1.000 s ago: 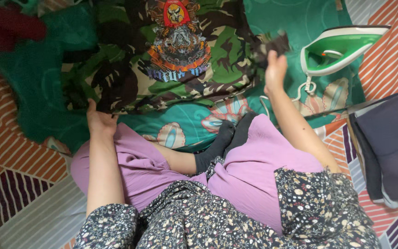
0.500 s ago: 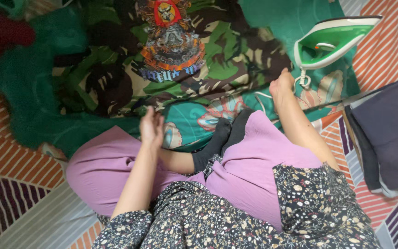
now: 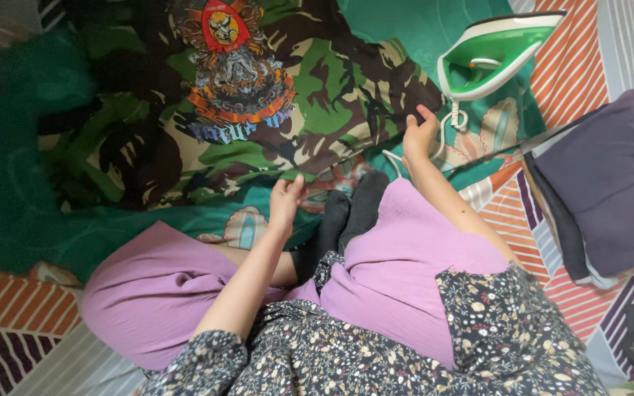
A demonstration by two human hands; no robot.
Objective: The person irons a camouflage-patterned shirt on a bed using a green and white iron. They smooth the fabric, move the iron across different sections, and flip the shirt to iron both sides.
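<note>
Camouflage shirt (image 3: pixel 258 110) lies spread flat on a teal patterned cloth (image 3: pixel 251 220), its printed emblem near the top, its lower hem toward the seated person. Left hand (image 3: pixel 286 196) pinches that hem near the middle — fingers closed on the fabric edge. Right hand (image 3: pixel 418 136) grips the shirt's right corner, thumb and fingers clamped on it, just beside the white cord of a green and white iron (image 3: pixel 494 55) standing on its heel. Folded dark clothes (image 3: pixel 603 183) sit well apart at the right, on a striped mat (image 3: pixel 588 59).
</note>
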